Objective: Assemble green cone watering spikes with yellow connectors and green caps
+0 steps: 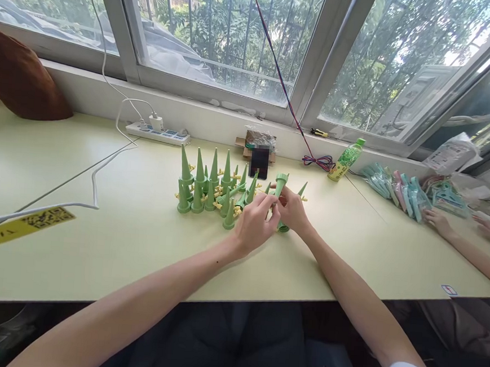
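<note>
Both of my hands meet over the middle of the pale table (pixel 97 234). My right hand (pixel 294 211) grips a green plastic cone spike (pixel 280 185) with its wide end up. My left hand (pixel 254 222) pinches the same spike from the left, fingers closed on it. Just left of my hands stands a cluster of several upright green cone spikes (pixel 205 183) with small yellow parts among them. Another green spike (pixel 302 190) lies behind my right hand.
A phone (pixel 259 161) stands propped behind the spikes. A white power strip (pixel 158 134) with cables lies at the back left, a green bottle (pixel 347 159) at the back right. Another person's hands (pixel 439 221) rest at the right by pastel packets (pixel 397 187). A yellow tag (pixel 21 225) lies left.
</note>
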Available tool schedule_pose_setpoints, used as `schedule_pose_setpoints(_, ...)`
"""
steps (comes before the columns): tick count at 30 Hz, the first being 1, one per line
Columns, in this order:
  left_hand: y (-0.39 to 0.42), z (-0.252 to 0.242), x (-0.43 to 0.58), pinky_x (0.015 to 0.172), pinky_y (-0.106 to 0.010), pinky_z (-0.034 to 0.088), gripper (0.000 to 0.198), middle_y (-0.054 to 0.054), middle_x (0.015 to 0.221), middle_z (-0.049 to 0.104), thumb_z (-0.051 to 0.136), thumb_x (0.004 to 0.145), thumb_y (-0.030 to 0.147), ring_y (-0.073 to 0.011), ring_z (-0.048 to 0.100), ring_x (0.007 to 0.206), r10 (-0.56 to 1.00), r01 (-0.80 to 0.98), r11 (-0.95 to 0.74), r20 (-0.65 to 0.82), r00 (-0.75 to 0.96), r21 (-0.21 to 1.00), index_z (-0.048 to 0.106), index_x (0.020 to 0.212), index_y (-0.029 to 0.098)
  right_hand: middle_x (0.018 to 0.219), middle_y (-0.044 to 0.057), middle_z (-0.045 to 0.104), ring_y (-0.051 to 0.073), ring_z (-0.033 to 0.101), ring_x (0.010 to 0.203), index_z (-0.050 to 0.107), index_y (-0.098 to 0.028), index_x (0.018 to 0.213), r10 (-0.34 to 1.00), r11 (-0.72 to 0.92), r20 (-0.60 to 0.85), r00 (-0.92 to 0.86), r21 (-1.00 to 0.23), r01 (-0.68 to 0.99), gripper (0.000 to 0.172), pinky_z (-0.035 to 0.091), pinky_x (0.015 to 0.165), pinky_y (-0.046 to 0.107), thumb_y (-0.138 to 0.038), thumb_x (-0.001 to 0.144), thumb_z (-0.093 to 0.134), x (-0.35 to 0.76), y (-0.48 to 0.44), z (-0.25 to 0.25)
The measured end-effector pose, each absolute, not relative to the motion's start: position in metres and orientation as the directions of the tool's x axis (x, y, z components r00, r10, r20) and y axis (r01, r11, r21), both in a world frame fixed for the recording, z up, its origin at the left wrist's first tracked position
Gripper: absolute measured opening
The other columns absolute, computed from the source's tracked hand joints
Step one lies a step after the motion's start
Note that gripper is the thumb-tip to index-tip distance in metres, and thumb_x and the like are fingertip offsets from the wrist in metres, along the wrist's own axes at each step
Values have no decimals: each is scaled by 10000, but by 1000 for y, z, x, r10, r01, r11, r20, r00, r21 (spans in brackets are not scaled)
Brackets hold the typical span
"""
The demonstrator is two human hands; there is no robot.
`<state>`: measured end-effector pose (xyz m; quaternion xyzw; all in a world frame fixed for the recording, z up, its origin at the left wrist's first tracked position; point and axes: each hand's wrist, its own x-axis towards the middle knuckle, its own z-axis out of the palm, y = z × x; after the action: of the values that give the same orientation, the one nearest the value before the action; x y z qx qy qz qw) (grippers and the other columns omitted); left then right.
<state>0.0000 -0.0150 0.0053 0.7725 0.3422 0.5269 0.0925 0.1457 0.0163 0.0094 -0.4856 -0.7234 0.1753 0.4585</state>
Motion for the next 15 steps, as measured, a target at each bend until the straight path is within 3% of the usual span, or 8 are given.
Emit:
schedule_pose_setpoints(4,-15,6,0,629,-251,450,98,-24,833,597,454,939,175,-116,530,650,640,422,-740,742,202,523,535,891,202,736,4,589,114,515,537,597,-194,953,861,454,508,-24,-746,487,167,440,539,254,-326,890,515,146,15,11)
schedule_pose_setpoints(7,-14,6,-1,644,-252,451,107,-32,857,604,441,951,177,-122,546,677,649,417,-736,730,214,533,542,928,201,700,-5,571,98,468,468,564,-205,919,858,460,513,30,-792,402,224,399,474,247,-400,946,458,146,15,12)
schedule_pose_setpoints(12,-13,4,-1,658,-252,445,125,-41,903,629,427,964,177,-131,575,717,664,409,-732,704,253,545,530,1032,197,766,-2,590,86,476,441,549,-215,997,824,495,549,140,-817,295,277,374,424,241,-444,974,395,146,14,14)
schedule_pose_setpoints(15,-13,3,-1,646,-255,438,178,-37,900,647,427,959,169,-130,577,689,688,409,-718,663,294,564,496,1122,195,702,-19,562,97,475,429,548,-215,1119,804,522,572,163,-810,267,346,376,420,245,-475,990,358,146,12,15)
